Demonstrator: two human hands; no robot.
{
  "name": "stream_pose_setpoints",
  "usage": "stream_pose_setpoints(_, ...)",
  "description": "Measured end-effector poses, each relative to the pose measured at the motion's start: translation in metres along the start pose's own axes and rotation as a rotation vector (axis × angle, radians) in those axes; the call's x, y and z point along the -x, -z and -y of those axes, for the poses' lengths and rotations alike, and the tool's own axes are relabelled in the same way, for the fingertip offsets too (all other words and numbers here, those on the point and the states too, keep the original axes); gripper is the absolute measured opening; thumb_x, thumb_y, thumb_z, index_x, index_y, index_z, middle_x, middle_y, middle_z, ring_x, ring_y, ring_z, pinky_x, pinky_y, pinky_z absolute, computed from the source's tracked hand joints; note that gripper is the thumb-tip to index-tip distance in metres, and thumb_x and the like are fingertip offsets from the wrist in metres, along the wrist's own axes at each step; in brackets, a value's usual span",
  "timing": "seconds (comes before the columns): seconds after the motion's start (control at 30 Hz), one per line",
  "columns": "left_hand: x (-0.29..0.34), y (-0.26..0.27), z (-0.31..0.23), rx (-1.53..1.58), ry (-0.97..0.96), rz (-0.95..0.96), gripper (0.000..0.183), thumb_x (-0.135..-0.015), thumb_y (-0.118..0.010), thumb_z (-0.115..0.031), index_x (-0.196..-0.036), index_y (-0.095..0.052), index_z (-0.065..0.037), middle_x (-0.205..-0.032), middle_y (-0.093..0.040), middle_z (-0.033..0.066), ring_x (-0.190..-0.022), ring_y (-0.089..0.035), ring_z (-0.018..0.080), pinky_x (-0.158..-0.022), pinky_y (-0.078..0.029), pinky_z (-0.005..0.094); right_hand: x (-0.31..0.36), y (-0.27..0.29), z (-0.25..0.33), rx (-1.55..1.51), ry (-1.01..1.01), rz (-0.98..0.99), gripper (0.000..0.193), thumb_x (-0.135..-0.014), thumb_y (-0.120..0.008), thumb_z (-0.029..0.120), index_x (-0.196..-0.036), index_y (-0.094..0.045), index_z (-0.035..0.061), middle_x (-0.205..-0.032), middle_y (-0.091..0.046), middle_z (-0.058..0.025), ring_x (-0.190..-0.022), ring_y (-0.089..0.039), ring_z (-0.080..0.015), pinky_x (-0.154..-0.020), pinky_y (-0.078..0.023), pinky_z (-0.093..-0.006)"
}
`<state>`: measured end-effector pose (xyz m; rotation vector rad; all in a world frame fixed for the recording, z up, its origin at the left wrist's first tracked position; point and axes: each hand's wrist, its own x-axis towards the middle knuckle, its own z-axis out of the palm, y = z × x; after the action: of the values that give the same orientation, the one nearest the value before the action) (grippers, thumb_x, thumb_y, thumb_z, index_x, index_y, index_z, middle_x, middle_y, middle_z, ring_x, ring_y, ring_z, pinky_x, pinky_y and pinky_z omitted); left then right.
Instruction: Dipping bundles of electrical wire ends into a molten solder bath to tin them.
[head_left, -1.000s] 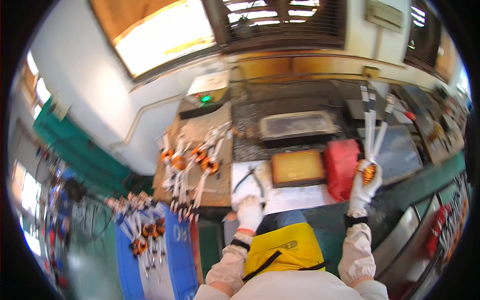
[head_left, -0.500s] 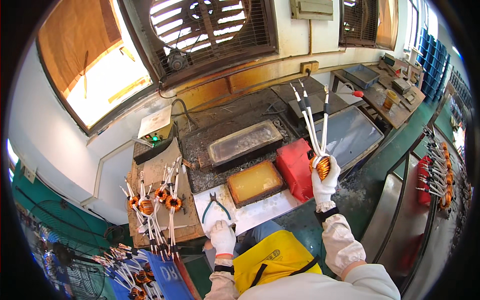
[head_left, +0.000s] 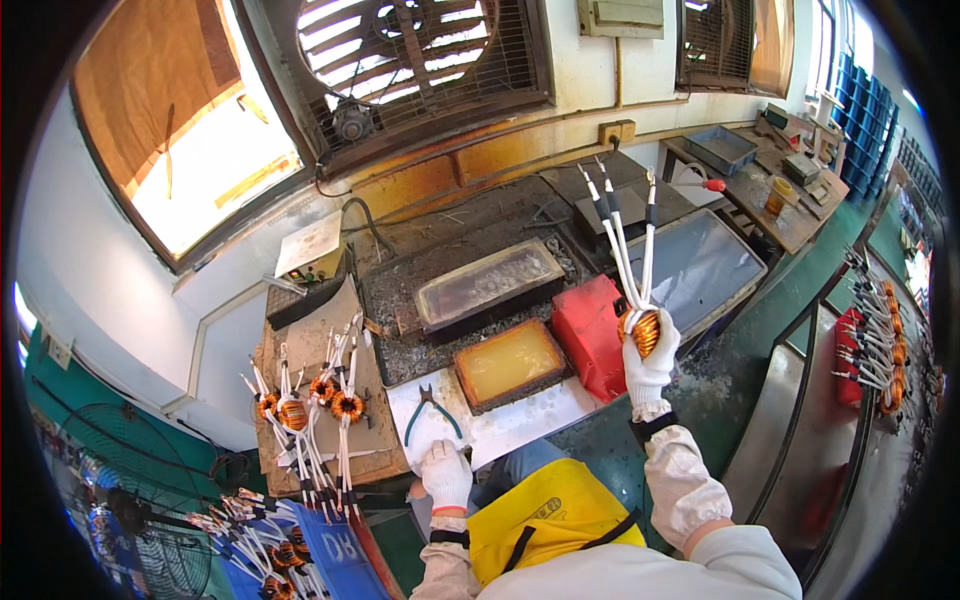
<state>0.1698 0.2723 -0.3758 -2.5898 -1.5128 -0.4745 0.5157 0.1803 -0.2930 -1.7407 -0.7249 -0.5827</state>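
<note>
The coil [head_left: 645, 332] is in the right hand [head_left: 650, 365], held up beside the right side of the red box [head_left: 590, 340]. Compared with half a second ago, the coil and both hands have hardly moved; what differs is the green light on the control box [head_left: 310, 255], lit then and dark now. A second ago the view was blurred and turned further left, with the coil already in this hand. I judge this to be a steady hold rather than a carry.

The coil's copper-coloured body is at the near end, and its white leads [head_left: 645, 262] run up and away from the person, fanning out to bare tips above dark sleeves. The long axis of coil and leads thus points toward the wall, leaning slightly left. Which way the ring's opening faces, I cannot tell.

The right fingers are wrapped round the coil's body. Left of the red box is the yellow-filled tray [head_left: 510, 365], with a long grey tray [head_left: 490, 285] behind it on the worktop [head_left: 455, 220]. The left hand [head_left: 445, 473] rests at the near edge of the white sheet [head_left: 540, 412], just below the pliers [head_left: 428, 408]; its fingers are curled, and whether they grip anything I cannot tell. Further left, more coils [head_left: 346, 405] lie on the board [head_left: 380, 466].
</note>
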Motion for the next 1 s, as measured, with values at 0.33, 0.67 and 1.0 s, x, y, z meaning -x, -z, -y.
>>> stream_pose_setpoints(0.33,0.0009,-0.002,0.001,-0.011,-0.007,0.003,0.022,-0.08,-0.062,-0.019,-0.094,-0.062,-0.003,-0.097,-0.063,0.0142,-0.086,-0.063,0.0314,-0.076,-0.05,0.0428,0.0015,-0.0019,-0.0034,-0.021,0.038,-0.031,0.064,-0.074,-0.07,0.003,-0.132,-0.045,0.0014,-0.118,-0.051,-0.0196,-0.11,-0.053,-0.0347,-0.097,-0.042,-0.0408)
stream_pose_setpoints(0.67,-0.0007,0.0032,-0.001,-0.003,0.007,0.036,0.024,-0.079,-0.063,-0.02,-0.096,-0.063,-0.003,-0.097,-0.064,0.014,-0.086,-0.063,0.0306,-0.076,-0.051,0.0422,0.0003,-0.0008,0.0001,0.006,0.027,-0.037,0.064,-0.073,-0.07,0.001,-0.131,-0.045,0.0025,-0.116,-0.052,-0.0187,-0.108,-0.054,-0.0348,-0.096,-0.043,-0.0406)
stream_pose_setpoints(1.0,0.0026,-0.0046,0.0036,-0.01,0.005,0.046,0.032,-0.078,-0.064,-0.022,-0.103,-0.063,-0.001,-0.099,-0.061,0.0133,-0.087,-0.061,0.0306,-0.075,-0.049,0.0416,0.0015,-0.0031,-0.0033,-0.011,0.041,-0.035,0.065,-0.073,-0.071,0.002,-0.132,-0.044,0.0028,-0.116,-0.051,-0.0186,-0.107,-0.053,-0.0349,-0.095,-0.043,-0.0413)
